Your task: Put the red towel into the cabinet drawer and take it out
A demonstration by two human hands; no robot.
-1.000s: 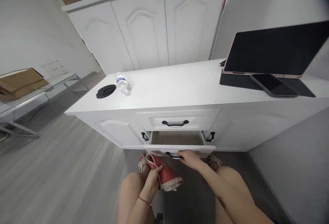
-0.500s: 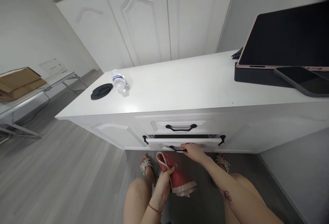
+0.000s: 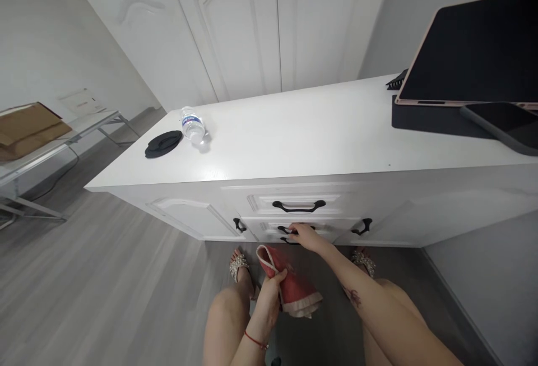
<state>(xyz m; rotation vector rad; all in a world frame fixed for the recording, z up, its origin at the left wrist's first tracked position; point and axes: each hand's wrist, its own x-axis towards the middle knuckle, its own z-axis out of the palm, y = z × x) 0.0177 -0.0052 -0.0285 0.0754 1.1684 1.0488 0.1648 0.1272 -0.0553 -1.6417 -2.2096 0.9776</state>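
My left hand (image 3: 272, 290) is closed around a folded red cloth (image 3: 294, 285) with white trim and a pale ruffled lower end, hanging between my knees. My right hand (image 3: 306, 236) reaches to the middle drawer (image 3: 268, 226) of the white cabinet, its fingers curled at the black drawer handle (image 3: 283, 230) and covering much of it. This drawer sits flush with the cabinet front. Over it is a top drawer with its own black handle (image 3: 298, 207). Part of a lower handle (image 3: 289, 240) shows just beneath my fingers.
On the white cabinet top (image 3: 290, 136) are a clear plastic bottle (image 3: 193, 125) and a black flat disc (image 3: 163, 143) at the left. A tablet-like screen (image 3: 474, 52) and a phone (image 3: 508, 122) lie right. A cardboard box (image 3: 31, 130) rests on a side table.
My right hand has pushed the middle drawer in, and its gap has gone. My left hand keeps the red cloth in about the same place. The view has shifted slightly.
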